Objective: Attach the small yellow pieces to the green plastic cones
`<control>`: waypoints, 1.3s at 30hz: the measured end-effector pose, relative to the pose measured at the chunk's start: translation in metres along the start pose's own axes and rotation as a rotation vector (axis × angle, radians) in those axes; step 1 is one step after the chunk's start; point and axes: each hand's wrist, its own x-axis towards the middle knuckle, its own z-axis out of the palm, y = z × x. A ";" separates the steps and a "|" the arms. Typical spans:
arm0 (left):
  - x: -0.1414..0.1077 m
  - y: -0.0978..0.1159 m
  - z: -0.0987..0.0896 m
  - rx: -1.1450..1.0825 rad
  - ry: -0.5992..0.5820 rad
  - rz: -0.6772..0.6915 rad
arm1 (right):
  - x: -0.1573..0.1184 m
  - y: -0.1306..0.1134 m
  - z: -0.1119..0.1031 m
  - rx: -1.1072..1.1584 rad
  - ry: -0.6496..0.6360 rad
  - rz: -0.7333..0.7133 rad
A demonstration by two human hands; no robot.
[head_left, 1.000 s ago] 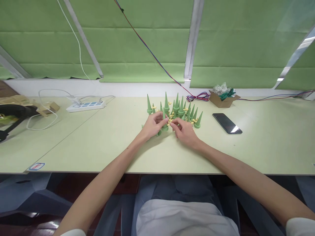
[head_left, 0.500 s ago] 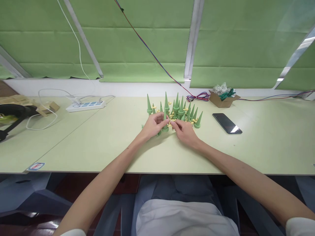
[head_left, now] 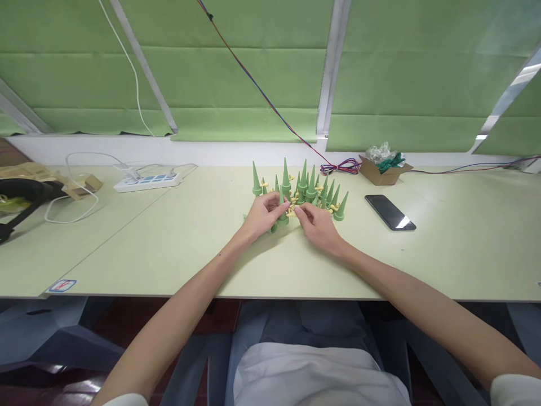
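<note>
Several upright green plastic cones [head_left: 303, 179] with collared bases stand in a cluster, small yellow pieces [head_left: 336, 207] among them. At the cluster's near side my left hand [head_left: 265, 215] is closed around one green cone [head_left: 282, 213], its tip pointing up. My right hand [head_left: 316, 224] faces it from the right, thumb and forefinger pinched on a small yellow piece [head_left: 291, 213] beside that cone. The fingers partly cover the yellow piece, so its exact shape is hidden. Another green base [head_left: 274, 228] shows just under my left hand.
A black phone [head_left: 389, 212] lies right of the cones. Behind it are a small cardboard box [head_left: 382, 176] with plastic wrap and green material, and a coiled red-blue cable [head_left: 341, 166]. A white power strip [head_left: 147, 182] lies at the left. The table's front edge [head_left: 296, 298] runs below my forearms.
The cone in my left hand has shifted slightly up and left, tilting a little. My right fingertips have moved slightly right, showing more of the yellow piece.
</note>
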 end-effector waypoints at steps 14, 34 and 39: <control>0.001 -0.004 -0.001 0.061 0.055 0.002 | 0.000 0.002 0.000 0.122 -0.083 -0.026; -0.002 0.002 0.001 0.019 -0.035 0.042 | 0.001 0.002 -0.001 -0.009 -0.083 -0.045; 0.000 0.000 0.002 0.038 -0.015 0.057 | 0.001 0.002 0.000 -0.008 -0.073 -0.034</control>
